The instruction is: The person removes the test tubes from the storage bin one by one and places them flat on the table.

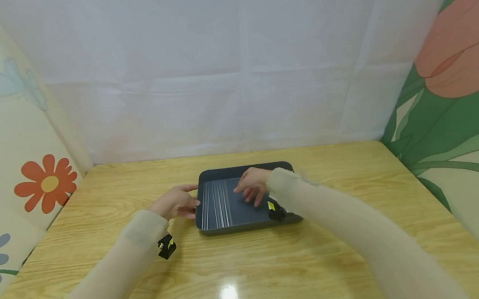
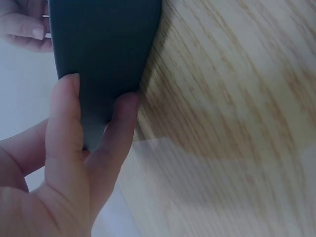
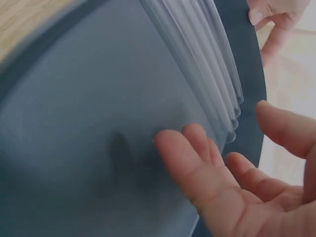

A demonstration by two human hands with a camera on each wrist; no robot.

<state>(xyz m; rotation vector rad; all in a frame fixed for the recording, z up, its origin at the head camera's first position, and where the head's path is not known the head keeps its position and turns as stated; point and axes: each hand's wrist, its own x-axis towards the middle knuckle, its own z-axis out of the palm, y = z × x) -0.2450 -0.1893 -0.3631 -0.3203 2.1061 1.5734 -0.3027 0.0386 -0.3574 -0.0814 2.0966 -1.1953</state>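
Note:
A dark grey-blue rectangular tray lies on the wooden table. Along its left side, several clear tubes with rounded ends lie side by side on the tray floor. My left hand is at the tray's left end; in the left wrist view its fingertips rest against the outer wall, one near the rim and one near the tabletop. Over the middle of the tray hovers my right hand, fingers loosely bent and holding nothing. The right wrist view has its fingers close to the ends of the tubes.
Pale wood-grain tabletop surrounds the tray. Behind it hangs a white cloth. Panels with printed flowers stand along the left and right sides. A small black device sits at the left wrist.

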